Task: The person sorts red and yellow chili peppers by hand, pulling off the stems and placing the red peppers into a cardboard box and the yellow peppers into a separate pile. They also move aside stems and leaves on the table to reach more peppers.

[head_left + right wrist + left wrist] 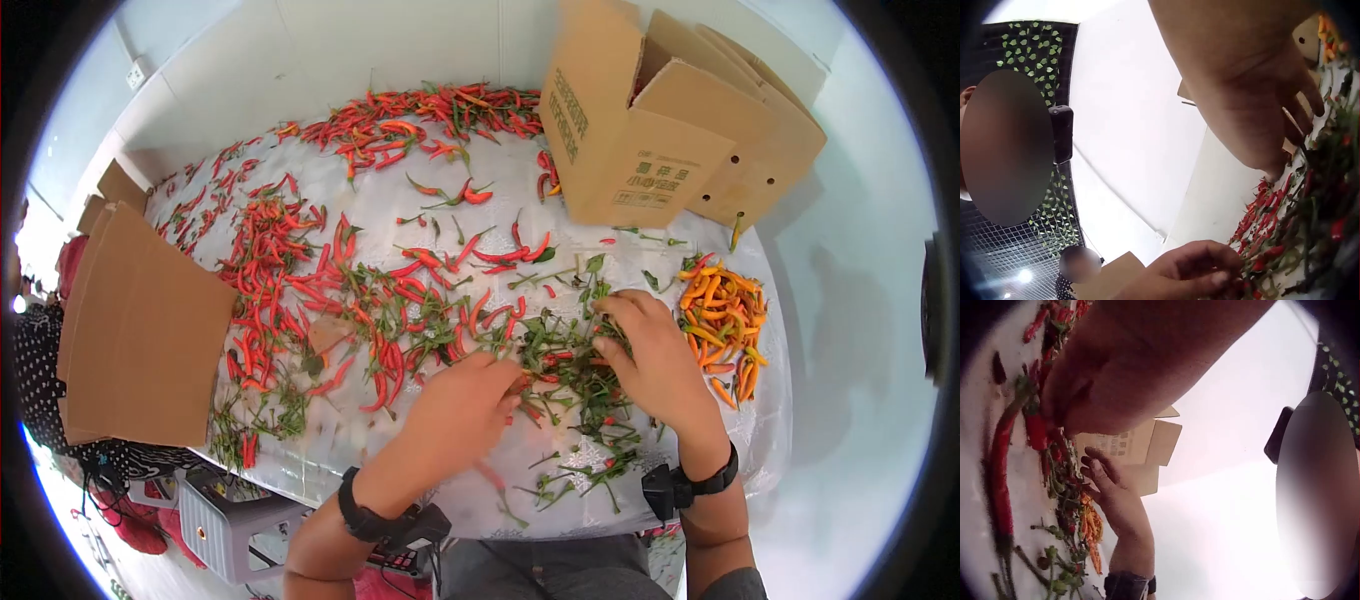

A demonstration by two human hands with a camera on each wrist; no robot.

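Note:
My left hand (500, 388) lies on the white-covered table (620, 490) with its fingers curled. In the left wrist view it (1063, 422) pinches a small red chili (1036, 431). My right hand (615, 325) rests with relaxed, spread fingers on a heap of green stems and leaves (570, 375), touching them; the right wrist view shows its fingertips (1300, 125) pointing down into the stems. Red chilies (280, 280) lie scattered across the left and middle of the table. A pile of orange chilies (722, 318) sits just right of my right hand.
An open cardboard box (640, 130) stands at the back right, with more red chilies (420, 120) behind it to the left. Flat cardboard (140, 330) hangs over the table's left edge. A grey stool (215, 525) is below the front edge.

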